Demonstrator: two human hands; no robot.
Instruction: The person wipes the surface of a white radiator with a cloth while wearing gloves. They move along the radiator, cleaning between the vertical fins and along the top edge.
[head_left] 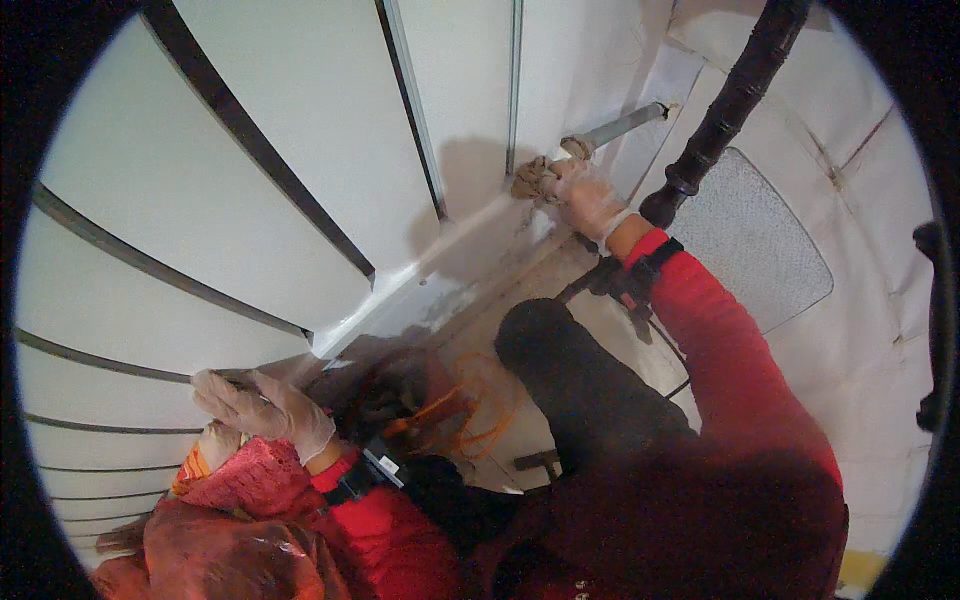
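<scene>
My right hand (pixel 590 203), in a clear thin glove, is closed on a crumpled brownish cloth (pixel 536 178). It presses the cloth to the lower edge of a large white panel (pixel 290 90) with long dark gaps, close to a grey pipe (pixel 628 126) that has a tan lump at its near end. On the left, my gloved left hand (pixel 262 408) has its fingers stretched out against the lower part of the panel. Right beneath that hand are a red textured cloth (pixel 248 480) and a reddish plastic bag (pixel 225 550).
A dark ribbed pole (pixel 735 105) slants down from the upper right, beside a grey speckled mat (pixel 765 240). Orange cord (pixel 480 405) and dark items lie on the floor below the panel. My dark-clad leg (pixel 570 370) stands between my arms.
</scene>
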